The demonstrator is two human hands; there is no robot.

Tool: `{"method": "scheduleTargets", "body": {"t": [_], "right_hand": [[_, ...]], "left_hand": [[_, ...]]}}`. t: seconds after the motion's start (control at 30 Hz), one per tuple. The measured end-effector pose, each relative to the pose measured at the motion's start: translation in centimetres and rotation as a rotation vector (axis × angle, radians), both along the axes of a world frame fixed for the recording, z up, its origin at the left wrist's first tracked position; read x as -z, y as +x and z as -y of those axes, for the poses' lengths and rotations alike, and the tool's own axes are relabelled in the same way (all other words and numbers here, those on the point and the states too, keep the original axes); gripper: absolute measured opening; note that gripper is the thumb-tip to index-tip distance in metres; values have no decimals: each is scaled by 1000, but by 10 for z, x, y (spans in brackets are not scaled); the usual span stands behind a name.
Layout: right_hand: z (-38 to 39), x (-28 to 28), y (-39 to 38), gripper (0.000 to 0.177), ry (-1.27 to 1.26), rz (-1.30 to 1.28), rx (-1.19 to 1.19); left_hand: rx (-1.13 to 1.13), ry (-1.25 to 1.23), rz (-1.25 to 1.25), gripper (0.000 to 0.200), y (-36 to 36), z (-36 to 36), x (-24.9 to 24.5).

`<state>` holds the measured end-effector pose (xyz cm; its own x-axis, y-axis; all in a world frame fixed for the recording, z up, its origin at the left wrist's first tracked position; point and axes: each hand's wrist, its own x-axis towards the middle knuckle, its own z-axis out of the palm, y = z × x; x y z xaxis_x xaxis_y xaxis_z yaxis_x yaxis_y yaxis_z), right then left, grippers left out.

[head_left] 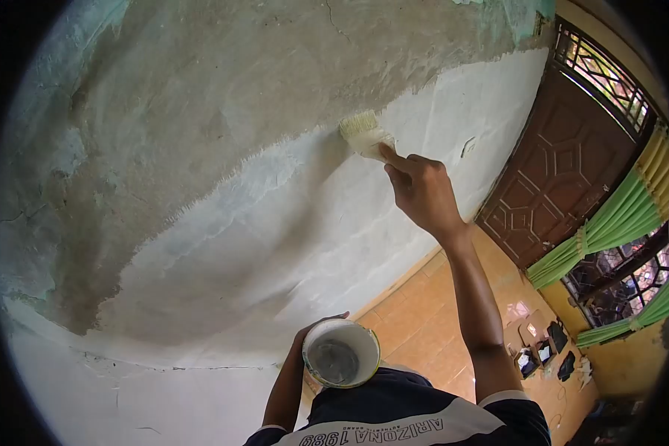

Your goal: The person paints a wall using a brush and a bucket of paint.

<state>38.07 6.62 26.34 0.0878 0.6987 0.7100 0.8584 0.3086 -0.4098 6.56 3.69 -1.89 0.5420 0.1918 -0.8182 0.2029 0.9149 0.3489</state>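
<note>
My right hand (425, 189) is closed around the handle of a wide paintbrush (367, 136), its pale bristles at the wall near the border between white paint and bare grey plaster. White covers the lower band of the wall (453, 104); above it the plaster (223, 97) is grey with greenish patches. Close to my body, my left hand (305, 338) wraps round the side of a small paint bucket (341, 354). Its inside walls are whitish, with greyish-white paint at the bottom. Most of the left fingers are hidden behind the bucket.
A brown panelled door (561, 163) stands at the right, with green curtains (617, 215) beside a barred window (624, 279). On the orange tiled floor (416, 305) lie open boxes (531, 349) and dark items (566, 366). A wall corner runs along the lower left.
</note>
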Motion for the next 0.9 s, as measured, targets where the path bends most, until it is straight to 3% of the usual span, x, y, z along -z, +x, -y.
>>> {"method": "scheduleTargets", "body": {"t": [0.13, 0.27, 0.33, 0.43, 0.57, 0.7, 0.77, 0.9], "right_hand": [[10, 23, 7, 36, -106, 61, 6], [20, 18, 9, 36, -88, 85, 54], [25, -1, -1, 36, -1, -72, 72], [14, -4, -12, 36, 91, -113, -21], [7, 27, -18, 37, -16, 134, 38], [27, 16, -24, 39, -132, 144, -59], [30, 2, -40, 39, 3, -8, 4], [13, 0, -56, 45, 136, -68, -55]], "left_hand": [[-86, 142, -60, 30, 8, 18, -38], [-82, 193, -55, 32, 12, 18, -40], [-78, 225, -49, 33, 16, 19, -40], [-73, 266, -47, 34, 17, 26, -38], [66, 56, -123, 39, 21, 5, 7], [14, 120, -147, 43, 22, 19, -19], [-7, 130, -163, 43, 23, 22, -20], [37, 133, -146, 54, 18, 24, 8]]}}
